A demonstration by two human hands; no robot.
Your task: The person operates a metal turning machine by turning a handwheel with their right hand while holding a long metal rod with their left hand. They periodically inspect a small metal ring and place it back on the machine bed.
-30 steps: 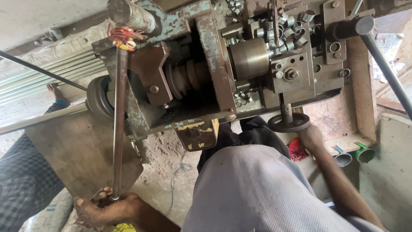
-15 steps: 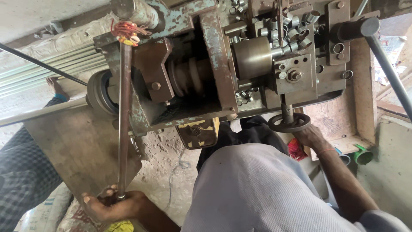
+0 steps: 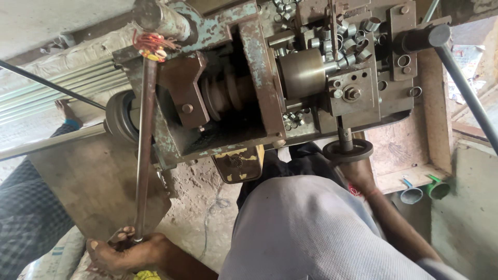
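My left hand (image 3: 122, 251) grips the lower end of the lever (image 3: 143, 155), which runs up to the machine's (image 3: 259, 78) left corner. My right hand (image 3: 358, 173) sits under the handwheel (image 3: 347, 150) below the machine's right side. Rings (image 3: 358, 39) lie on its top right part; a rod (image 3: 467, 93) slants down from its right edge.

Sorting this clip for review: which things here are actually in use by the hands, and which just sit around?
In use:
left hand gripping the long lever rod
right hand at the small handwheel
green machine that both belong to

Lying about:
loose metal rings on the machine top
two small cups
pale metal tubes at the side
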